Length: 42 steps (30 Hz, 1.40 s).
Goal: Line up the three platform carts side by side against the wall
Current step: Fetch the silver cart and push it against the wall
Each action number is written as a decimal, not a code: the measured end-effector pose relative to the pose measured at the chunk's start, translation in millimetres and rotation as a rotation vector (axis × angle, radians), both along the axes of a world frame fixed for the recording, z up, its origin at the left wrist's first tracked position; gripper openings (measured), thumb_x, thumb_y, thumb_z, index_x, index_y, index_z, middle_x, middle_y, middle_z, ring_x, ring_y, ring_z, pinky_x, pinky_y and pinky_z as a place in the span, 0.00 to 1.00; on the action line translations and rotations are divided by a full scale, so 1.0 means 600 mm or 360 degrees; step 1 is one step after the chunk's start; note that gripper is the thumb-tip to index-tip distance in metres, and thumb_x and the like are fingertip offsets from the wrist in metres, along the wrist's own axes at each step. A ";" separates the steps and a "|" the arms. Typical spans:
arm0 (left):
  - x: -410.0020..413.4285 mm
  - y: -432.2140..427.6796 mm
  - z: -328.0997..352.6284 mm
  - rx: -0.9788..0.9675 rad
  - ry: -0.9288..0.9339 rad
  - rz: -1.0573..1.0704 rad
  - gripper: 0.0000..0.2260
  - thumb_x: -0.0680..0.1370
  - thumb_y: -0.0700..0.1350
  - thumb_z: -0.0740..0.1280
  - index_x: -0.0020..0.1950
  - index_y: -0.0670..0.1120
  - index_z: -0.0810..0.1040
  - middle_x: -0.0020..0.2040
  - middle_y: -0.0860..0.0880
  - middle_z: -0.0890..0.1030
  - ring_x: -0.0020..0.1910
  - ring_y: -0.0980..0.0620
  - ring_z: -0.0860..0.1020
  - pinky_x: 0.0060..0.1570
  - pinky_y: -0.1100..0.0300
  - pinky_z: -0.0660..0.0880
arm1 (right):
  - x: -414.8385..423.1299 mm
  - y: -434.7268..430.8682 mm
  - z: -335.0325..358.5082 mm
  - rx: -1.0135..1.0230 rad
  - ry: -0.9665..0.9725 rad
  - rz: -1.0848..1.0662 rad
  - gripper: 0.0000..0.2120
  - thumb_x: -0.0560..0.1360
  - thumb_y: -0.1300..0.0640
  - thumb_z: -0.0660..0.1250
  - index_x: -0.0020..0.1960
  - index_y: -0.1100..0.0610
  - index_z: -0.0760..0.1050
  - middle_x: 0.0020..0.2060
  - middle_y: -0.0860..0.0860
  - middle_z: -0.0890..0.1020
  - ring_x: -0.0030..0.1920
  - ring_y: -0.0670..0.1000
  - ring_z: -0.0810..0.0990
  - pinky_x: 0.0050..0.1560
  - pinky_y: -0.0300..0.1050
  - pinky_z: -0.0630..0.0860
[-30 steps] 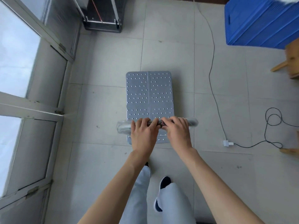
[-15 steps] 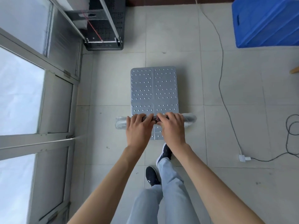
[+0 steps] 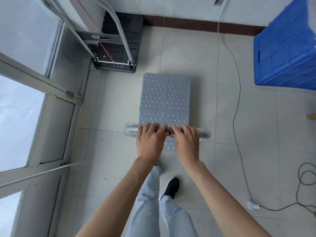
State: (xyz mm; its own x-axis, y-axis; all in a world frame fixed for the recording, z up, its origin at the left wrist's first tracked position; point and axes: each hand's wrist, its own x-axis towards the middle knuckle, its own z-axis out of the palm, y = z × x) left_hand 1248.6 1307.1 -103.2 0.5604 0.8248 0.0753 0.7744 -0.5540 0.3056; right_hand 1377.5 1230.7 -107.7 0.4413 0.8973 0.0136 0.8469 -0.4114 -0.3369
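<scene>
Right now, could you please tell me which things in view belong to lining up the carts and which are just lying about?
Part of the job: the silver cart; its handle, gripped by the left hand and right hand; the black cart by the wall.

Just lying about: blue crate; white cable; black cable; plug.

Pale tiled floor (image 3: 213, 103) meets a white wall (image 3: 171, 6) with brown skirting (image 3: 188, 25); daylit windows (image 3: 17, 117) line the left.
</scene>
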 end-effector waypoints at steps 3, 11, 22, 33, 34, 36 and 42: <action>0.033 0.068 0.001 -0.0012 -0.0015 -0.0016 0.08 0.78 0.52 0.65 0.55 0.54 0.78 0.49 0.50 0.80 0.51 0.45 0.76 0.60 0.46 0.69 | 0.031 0.067 0.005 -0.0065 0.0010 -0.0041 0.11 0.75 0.58 0.68 0.57 0.50 0.76 0.42 0.50 0.76 0.44 0.57 0.74 0.50 0.51 0.70; 0.115 0.253 0.007 -0.0168 0.0003 -0.0039 0.07 0.78 0.53 0.64 0.53 0.55 0.79 0.48 0.51 0.81 0.52 0.46 0.77 0.59 0.44 0.70 | 0.110 0.241 0.006 -0.0065 0.0027 -0.0086 0.17 0.71 0.63 0.72 0.57 0.49 0.77 0.43 0.49 0.77 0.44 0.56 0.75 0.50 0.49 0.69; 0.249 0.482 0.011 -0.0191 0.0035 -0.0067 0.09 0.77 0.54 0.64 0.53 0.55 0.80 0.49 0.51 0.81 0.52 0.47 0.78 0.59 0.47 0.71 | 0.239 0.462 -0.003 0.0014 0.0069 -0.0114 0.26 0.63 0.73 0.68 0.57 0.52 0.78 0.42 0.52 0.77 0.43 0.58 0.74 0.49 0.53 0.68; 0.375 0.654 0.023 -0.0204 0.0065 -0.0057 0.08 0.76 0.52 0.68 0.52 0.53 0.81 0.47 0.49 0.82 0.52 0.45 0.78 0.56 0.45 0.74 | 0.360 0.631 -0.008 0.0007 0.0084 -0.0127 0.27 0.63 0.73 0.68 0.57 0.52 0.77 0.45 0.53 0.77 0.47 0.59 0.74 0.58 0.62 0.70; 0.382 0.668 0.023 -0.0215 0.0068 -0.0062 0.08 0.76 0.52 0.68 0.52 0.53 0.81 0.48 0.49 0.82 0.52 0.45 0.78 0.56 0.44 0.73 | 0.366 0.646 -0.008 0.0013 0.0088 -0.0134 0.26 0.63 0.72 0.68 0.57 0.52 0.77 0.45 0.53 0.77 0.46 0.59 0.75 0.59 0.62 0.70; 0.394 0.697 0.022 -0.0242 0.0080 -0.0059 0.08 0.76 0.52 0.68 0.52 0.53 0.81 0.48 0.49 0.82 0.53 0.45 0.78 0.57 0.44 0.73 | 0.375 0.673 -0.011 0.0024 0.0082 -0.0159 0.25 0.64 0.72 0.69 0.57 0.51 0.77 0.45 0.53 0.77 0.46 0.59 0.75 0.58 0.63 0.70; 0.420 0.788 0.022 -0.0238 0.0073 -0.0106 0.06 0.74 0.51 0.71 0.50 0.53 0.81 0.47 0.48 0.82 0.51 0.44 0.79 0.56 0.43 0.74 | 0.397 0.757 -0.007 -0.0020 0.0122 -0.0176 0.29 0.61 0.72 0.71 0.58 0.50 0.77 0.46 0.52 0.76 0.49 0.57 0.75 0.59 0.63 0.70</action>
